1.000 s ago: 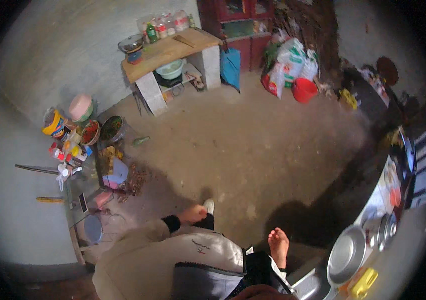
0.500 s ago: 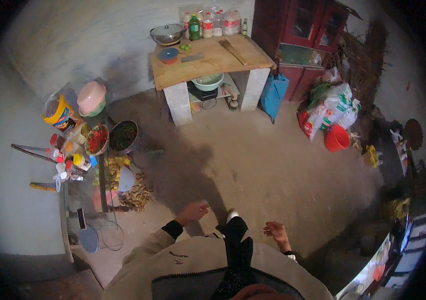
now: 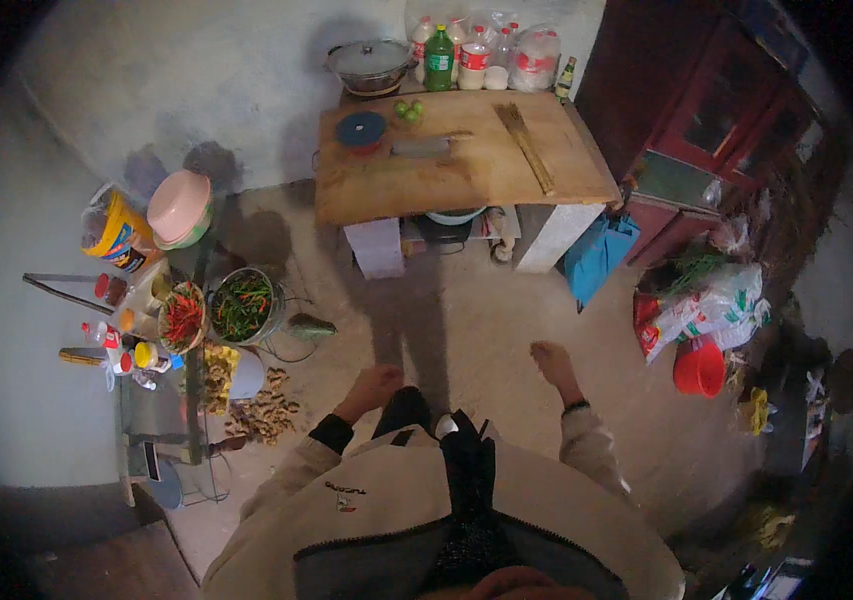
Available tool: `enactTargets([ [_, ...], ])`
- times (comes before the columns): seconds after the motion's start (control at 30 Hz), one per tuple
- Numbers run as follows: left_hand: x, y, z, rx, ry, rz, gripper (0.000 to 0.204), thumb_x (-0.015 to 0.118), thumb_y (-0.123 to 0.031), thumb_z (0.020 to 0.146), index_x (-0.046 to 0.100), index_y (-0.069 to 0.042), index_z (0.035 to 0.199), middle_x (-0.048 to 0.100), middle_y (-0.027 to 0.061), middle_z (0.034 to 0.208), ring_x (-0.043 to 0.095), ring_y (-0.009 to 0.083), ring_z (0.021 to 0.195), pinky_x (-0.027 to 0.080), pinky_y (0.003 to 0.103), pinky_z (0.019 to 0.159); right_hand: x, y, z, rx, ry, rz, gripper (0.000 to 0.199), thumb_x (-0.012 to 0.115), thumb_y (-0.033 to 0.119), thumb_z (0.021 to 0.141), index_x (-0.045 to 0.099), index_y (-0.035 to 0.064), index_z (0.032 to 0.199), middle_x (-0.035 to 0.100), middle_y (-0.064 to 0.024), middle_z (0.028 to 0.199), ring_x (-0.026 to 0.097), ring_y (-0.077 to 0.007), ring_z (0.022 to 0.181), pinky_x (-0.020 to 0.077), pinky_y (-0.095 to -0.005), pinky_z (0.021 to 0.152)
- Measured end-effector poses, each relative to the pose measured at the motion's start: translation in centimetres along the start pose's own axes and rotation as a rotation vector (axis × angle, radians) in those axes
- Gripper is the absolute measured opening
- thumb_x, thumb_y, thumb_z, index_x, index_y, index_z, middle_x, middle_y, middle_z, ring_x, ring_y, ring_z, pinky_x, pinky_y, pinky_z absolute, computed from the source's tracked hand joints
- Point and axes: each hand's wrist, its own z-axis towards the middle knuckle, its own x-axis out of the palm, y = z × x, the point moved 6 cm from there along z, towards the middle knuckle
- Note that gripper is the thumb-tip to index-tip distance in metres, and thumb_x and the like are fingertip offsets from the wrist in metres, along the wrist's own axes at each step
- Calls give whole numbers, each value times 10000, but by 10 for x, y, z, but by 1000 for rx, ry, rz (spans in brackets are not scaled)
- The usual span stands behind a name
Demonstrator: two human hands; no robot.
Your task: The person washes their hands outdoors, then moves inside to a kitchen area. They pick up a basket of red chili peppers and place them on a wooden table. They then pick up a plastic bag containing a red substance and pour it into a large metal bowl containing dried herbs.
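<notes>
Standing in mid-floor, the person carries nothing: the left hand (image 3: 373, 385) hangs with fingers loosely curled around no object, and the right hand (image 3: 551, 362) is likewise slack and empty, both clear of everything around them. Nearest thing ahead of the hands is the low wooden table (image 3: 461, 165), set on pale blocks against the wall, well apart from both hands across bare floor.

Change noted: a second ago the table sat small near the top of the view, and a metal bowl and other ware lay at the person's right. Half a second ago the table had drawn closer. Now it lies squarely ahead and larger, and the ware on the right has left the view. Reading: the person has turned and is walking toward the table, hands free throughout.

On the table: a round blue lid (image 3: 360, 129), a cleaver (image 3: 422, 147), small green fruits (image 3: 407, 109), a bundle of sticks (image 3: 526, 147). Behind these, a lidded pot (image 3: 370, 63) and a green bottle (image 3: 437, 58) among clear plastic containers.

To the person's left: a bowl of green chillies (image 3: 243, 304), a bowl of red chillies (image 3: 182, 316), a pink basin (image 3: 179, 207) on a yellow bucket (image 3: 114, 229). To the right: a blue bag (image 3: 596, 258), a red bucket (image 3: 698, 368), a dark red cabinet (image 3: 716, 120).
</notes>
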Motion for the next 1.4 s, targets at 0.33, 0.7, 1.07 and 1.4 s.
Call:
enactTargets([
  [0.33,-96,45,216,-42,-13,-119,327,593,-231,947,630,9,1165,685,177,1089,680,277,932,549,373,799,21,200,401,-581,-196,-357,314,584,147,850,642,92,1154,650,-150,1142,604,-337,1055,490,-456,900],
  [0.7,-199,21,379,-136,-11,-258,253,602,-165,930,649,-10,1124,692,186,1058,686,288,933,558,357,796,42,335,622,-681,-147,-884,367,612,158,809,625,146,1176,577,-126,1185,562,-358,1066,494,-484,828],
  [1.07,-160,-47,460,-188,148,-495,291,585,-224,963,634,-30,1176,683,133,1040,662,219,908,533,348,790,68,258,536,-356,334,-458,356,623,288,839,628,47,1101,646,-196,1024,607,-368,982,489,-469,804],
  [1.4,-126,-43,443,-678,-141,-1041,311,510,-299,997,628,-29,1096,658,78,974,635,162,861,532,288,720,139,273,427,-92,362,305,427,714,285,799,628,-15,1091,660,-204,957,636,-317,865,505,-409,767],
])
